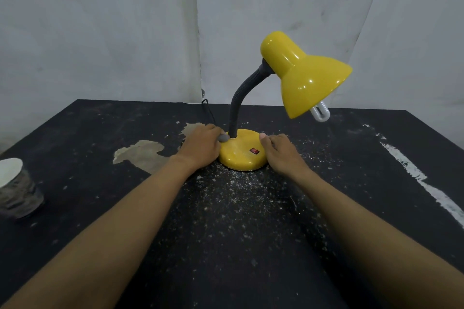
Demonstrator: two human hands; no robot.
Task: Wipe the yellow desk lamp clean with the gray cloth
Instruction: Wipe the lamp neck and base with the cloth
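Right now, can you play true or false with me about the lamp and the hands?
1. The left hand presses a small gray cloth on the lamp base. True.
2. The lamp shade is blue. False: it is yellow.
3. The right hand rests against the right side of the base. True.
4. The red switch sits on the shade. False: it is on top of the base.
5. A paper cup stands at the left edge of the table. True.
6. The bulb is hidden inside the shade. False: its white end sticks out below the rim.
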